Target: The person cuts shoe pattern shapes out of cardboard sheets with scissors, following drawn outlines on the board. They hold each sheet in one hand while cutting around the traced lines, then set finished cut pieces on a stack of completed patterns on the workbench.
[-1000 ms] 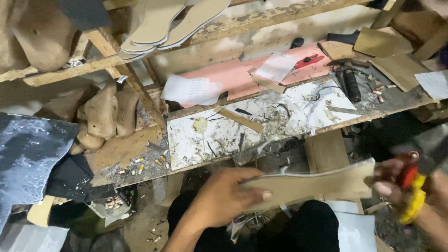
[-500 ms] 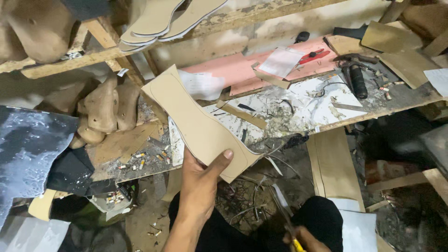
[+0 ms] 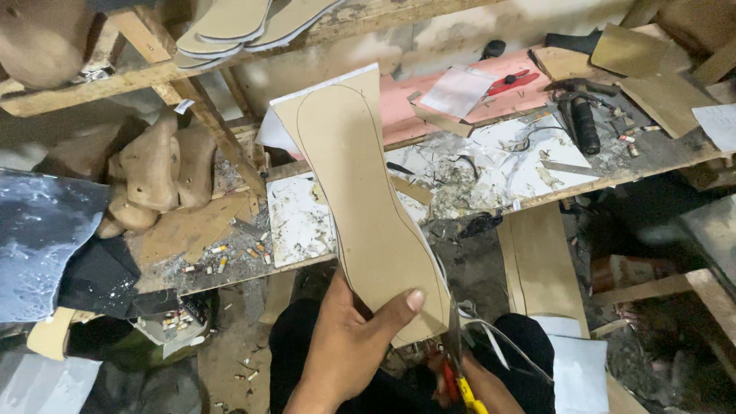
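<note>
My left hand [image 3: 349,337] grips the lower end of a tan cardboard sheet [image 3: 360,192], thumb across its face. The sheet stands upright and has a shoe-sole outline drawn on it in dark line. My right hand [image 3: 468,383] is low in the view, mostly hidden behind the sheet, and holds scissors [image 3: 458,360] with red and yellow handles. The blades meet the sheet's lower right edge. A thin curled strip of cardboard [image 3: 498,337] hangs off near the blades.
A cluttered workbench [image 3: 475,169] holds a white marble slab, scraps, a pink sheet [image 3: 429,92] and a red cutter [image 3: 514,80]. Wooden shoe lasts [image 3: 157,172] lie at left. Cut insoles [image 3: 245,23] rest on a wooden shelf above. Dark material [image 3: 38,230] lies far left.
The cardboard sheet has turned from lying flat across to standing upright, and has come nearer. My right hand with the scissors has come under its lower right edge.
</note>
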The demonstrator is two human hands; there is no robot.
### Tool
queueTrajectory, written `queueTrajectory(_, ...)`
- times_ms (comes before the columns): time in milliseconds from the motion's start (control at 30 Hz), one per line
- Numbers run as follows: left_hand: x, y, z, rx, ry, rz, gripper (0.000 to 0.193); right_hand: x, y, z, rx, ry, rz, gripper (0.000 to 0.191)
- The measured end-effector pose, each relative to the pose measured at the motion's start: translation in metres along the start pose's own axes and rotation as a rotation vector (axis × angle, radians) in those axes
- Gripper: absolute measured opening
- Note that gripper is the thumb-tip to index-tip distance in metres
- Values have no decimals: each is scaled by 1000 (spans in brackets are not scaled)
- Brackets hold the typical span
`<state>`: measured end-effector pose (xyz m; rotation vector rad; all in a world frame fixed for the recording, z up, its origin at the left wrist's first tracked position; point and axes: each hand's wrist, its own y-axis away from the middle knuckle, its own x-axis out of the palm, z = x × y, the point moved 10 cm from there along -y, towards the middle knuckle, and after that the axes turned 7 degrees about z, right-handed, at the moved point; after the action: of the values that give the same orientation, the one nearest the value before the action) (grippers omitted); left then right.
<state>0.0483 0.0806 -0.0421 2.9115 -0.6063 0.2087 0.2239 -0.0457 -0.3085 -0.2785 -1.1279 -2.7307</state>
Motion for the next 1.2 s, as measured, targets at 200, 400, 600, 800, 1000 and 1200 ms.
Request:
queueTrajectory(200, 5, 9, -4, 23, 95, -2, 50, -9, 18, -7, -67, -255, -123, 60)
queueTrajectory(400, 4, 12, -3, 59, 147, -20, 48, 13, 39, 40, -240, 312, -153, 66)
queueTrajectory(600, 2, 14, -3, 149, 182, -44, 46, 22, 48, 52, -216, 521, -113, 58)
queueTrajectory(800, 1, 13, 0, 99, 178, -49, 50, 14, 45, 48, -266, 386, -136, 54)
queueTrajectory(1000, 1, 14, -1, 91, 161, -59, 53, 7, 60, 60, -373, 600, -289, 52)
queueTrajectory(1200, 5, 14, -7, 115, 198, -42, 54, 3, 54, 48, -298, 581, -259, 28)
